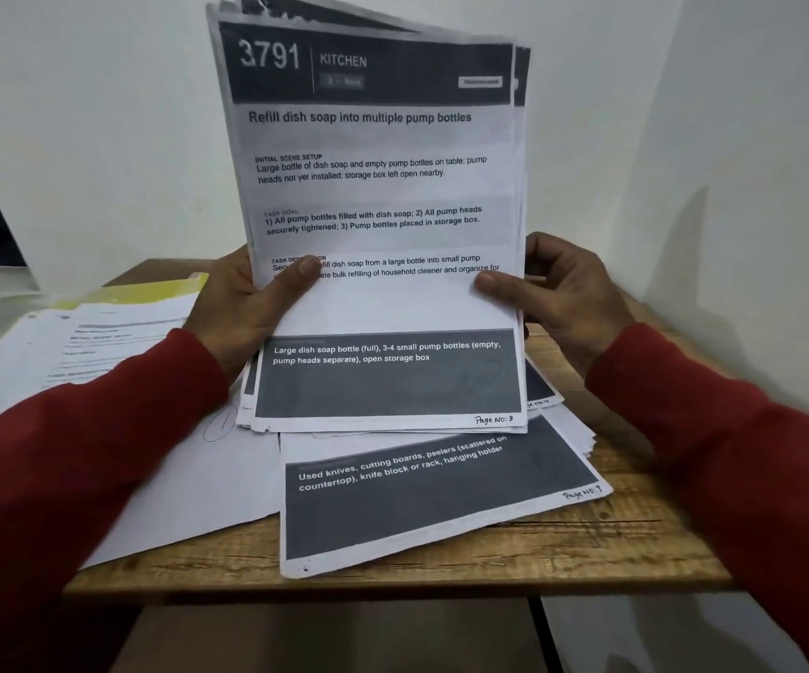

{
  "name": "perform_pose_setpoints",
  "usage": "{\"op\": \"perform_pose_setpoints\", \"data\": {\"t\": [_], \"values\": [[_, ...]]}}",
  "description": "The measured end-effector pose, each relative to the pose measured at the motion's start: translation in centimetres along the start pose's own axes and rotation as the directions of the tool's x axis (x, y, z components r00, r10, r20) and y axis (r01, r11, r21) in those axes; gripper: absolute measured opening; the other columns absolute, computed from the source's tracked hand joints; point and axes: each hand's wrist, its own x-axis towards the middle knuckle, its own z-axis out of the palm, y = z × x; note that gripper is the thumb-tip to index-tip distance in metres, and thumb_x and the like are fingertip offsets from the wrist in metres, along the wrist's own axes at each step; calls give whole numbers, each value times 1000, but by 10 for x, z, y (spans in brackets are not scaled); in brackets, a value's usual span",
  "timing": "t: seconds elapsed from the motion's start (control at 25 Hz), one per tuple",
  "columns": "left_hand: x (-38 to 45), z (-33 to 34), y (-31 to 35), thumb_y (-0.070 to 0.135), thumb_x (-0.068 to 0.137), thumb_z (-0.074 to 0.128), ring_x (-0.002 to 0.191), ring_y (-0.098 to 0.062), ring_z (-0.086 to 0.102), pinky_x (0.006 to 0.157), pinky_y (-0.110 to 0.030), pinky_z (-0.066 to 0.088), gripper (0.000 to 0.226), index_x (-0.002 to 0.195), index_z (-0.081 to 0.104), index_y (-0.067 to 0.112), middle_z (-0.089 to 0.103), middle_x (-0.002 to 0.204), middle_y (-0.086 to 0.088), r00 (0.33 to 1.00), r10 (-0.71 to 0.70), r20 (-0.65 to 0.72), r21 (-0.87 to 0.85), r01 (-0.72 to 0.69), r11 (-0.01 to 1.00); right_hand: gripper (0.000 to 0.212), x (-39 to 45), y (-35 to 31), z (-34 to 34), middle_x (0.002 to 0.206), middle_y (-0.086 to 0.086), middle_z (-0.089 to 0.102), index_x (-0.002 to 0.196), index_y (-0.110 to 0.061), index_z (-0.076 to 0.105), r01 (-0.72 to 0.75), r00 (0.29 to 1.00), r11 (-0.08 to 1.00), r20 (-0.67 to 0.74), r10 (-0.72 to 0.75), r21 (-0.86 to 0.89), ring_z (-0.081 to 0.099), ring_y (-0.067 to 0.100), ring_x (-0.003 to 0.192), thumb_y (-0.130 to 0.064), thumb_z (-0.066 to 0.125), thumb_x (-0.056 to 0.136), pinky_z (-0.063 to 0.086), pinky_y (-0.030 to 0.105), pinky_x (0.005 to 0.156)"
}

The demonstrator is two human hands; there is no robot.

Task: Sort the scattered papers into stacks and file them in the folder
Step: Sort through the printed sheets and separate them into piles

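Nearest, below both grips, a loose sheet marked page 7 (436, 497) lies flat on the wooden table (587, 551). Above it, the left hand (252, 303) and right hand (563, 293) pinch a stack of papers (378, 196) at its two side edges, thumbs on the front page and fingers behind, holding it upright. Out beyond the left hand, more sheets lie on a yellow folder (150, 291).

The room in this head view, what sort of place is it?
Probably a small home or office desk corner. A wooden table stands against plain white walls; printed task sheets and a yellow folder lie on it, and both hands hold up a stack of pages.
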Motion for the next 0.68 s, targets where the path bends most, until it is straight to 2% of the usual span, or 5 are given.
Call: {"op": "perform_pose_setpoints", "data": {"t": [0.2, 0.28, 0.4, 0.56, 0.68], "values": [[-1, 3, 4, 26, 89, 64, 95, -9, 70, 81, -23, 55, 23, 111, 66, 19, 76, 102, 11, 1000, 30, -5, -7, -30, 1000, 14, -1, -3, 1, 88, 5, 73, 79, -22, 68, 73, 997, 995, -4, -73, 66, 65, 32, 81, -18, 79, 73, 47, 70, 75], [-1, 4, 4, 26, 88, 62, 94, -8, 70, 80, -22, 55, 24, 111, 66, 18, 76, 101, 11, 999, 33, -6, -18, -33, 999, 18, 0, -4, 1, 80, 8, 69, 77, -19, 63, 68, 996, 994, -57, -63, 82, 60, 34, 76, -18, 80, 72, 49, 57, 63], [-1, 5, 3, 26, 88, 62, 96, -12, 71, 81, -24, 56, 27, 114, 65, 16, 76, 104, 8, 1000, 9, -1, -47, -9, 999, 21, 5, -3, -2, 68, 7, 66, 73, -14, 59, 23, 987, 997, -160, -11, 70, 56, 29, 69, -16, 79, 79, 47, 35, 56], [-1, 6, 4, 28, 87, 61, 94, -12, 72, 80, -24, 56, 28, 112, 66, 17, 76, 102, 6, 1000, -23, -12, -93, 22, 995, 18, 9, 4, -6, 73, 9, 64, 77, -10, 64, -11, 981, 1000, -193, 12, 6, 55, 18, 63, -19, 69, 92, 46, 23, 53], [0, 7, 4, 25, 89, 60, 87, -10, 73, 74, -22, 57, 24, 110, 66, 16, 77, 96, 8, 998, -49, -25, -106, 47, 993, 20, 14, 12, -13, 76, 8, 64, 82, -5, 68, 16, 965, 998, -262, -31, -58, 54, 15, 66, -20, 65, 95, 46, 25, 62]]}}
